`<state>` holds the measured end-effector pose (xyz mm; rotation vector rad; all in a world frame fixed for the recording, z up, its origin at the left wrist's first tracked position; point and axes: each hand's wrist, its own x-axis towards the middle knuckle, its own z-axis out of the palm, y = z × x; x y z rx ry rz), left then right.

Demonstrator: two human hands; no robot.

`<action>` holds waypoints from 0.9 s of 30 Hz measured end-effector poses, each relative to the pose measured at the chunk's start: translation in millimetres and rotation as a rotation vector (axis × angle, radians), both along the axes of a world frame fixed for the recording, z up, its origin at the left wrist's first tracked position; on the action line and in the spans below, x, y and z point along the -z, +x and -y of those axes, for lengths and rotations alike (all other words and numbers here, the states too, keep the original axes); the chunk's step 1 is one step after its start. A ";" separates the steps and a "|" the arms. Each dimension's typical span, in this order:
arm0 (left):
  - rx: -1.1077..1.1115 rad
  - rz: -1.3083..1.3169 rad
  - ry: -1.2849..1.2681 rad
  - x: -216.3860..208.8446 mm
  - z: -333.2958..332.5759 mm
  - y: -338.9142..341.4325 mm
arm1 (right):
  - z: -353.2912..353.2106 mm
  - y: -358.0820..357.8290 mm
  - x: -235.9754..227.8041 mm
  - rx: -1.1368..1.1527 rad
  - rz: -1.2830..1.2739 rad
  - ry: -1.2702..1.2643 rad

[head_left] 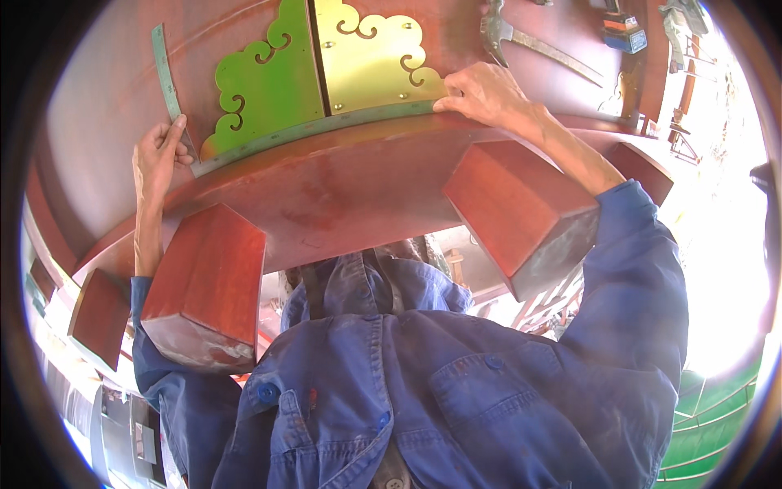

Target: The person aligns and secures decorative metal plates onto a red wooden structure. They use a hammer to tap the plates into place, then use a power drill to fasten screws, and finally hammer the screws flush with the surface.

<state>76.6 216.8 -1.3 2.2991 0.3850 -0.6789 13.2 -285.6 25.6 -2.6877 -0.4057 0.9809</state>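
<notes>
A metal carpenter's square [285, 133] lies on a reddish-brown wooden panel, its long blade along the panel's near edge and its short arm pointing away at the left. My left hand [160, 155] pinches the short arm close to the corner. At the blade's far right part, my right hand [482, 94] is closed, thumb and fingertips pressed on it. Just beyond the blade sits a scalloped brass plate with curled cutouts, split by a dark seam; its left half [273, 85] looks green, its right half [371, 57] yellow with small round studs.
A claw hammer [498, 34] lies beyond my right hand. Farther right is a cordless power tool [623, 33] with a blue battery. Two reddish wooden legs, the left leg [212, 273] and the right leg [521, 212], jut toward me between my arms.
</notes>
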 end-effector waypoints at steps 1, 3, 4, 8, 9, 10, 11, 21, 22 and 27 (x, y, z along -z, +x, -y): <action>0.000 -0.005 -0.003 0.3 -1.5 0.3 | -0.7 -0.5 1.8 0.023 0.007 0.014; -0.011 -0.001 -0.027 -1.1 -1.6 -1.4 | -1.1 -3.1 4.2 0.067 0.018 0.038; -0.016 0.001 -0.040 -1.8 -0.8 -2.5 | -1.1 -3.7 4.3 0.058 0.029 0.020; -0.017 0.001 -0.045 0.6 -0.9 -0.6 | -3.1 -5.2 6.9 0.070 0.049 -0.004; -0.020 0.008 -0.036 1.9 -1.7 -1.5 | -3.6 -4.8 7.2 0.080 0.043 0.000; -0.023 0.015 -0.026 0.0 -2.5 -2.4 | -5.8 -4.0 6.7 0.091 0.033 0.006; -0.031 0.015 -0.025 -3.5 1.4 -2.4 | -6.1 -3.5 4.0 0.104 0.023 0.004; 0.451 0.244 0.188 -25.6 10.1 10.7 | -9.1 -1.7 2.4 0.141 -0.019 -0.053; 0.611 0.392 0.165 -33.5 23.5 14.6 | -9.8 -0.9 0.0 0.141 -0.041 -0.083; 1.099 0.640 0.168 -20.3 74.1 27.3 | -12.4 -0.8 -0.5 0.137 -0.034 -0.069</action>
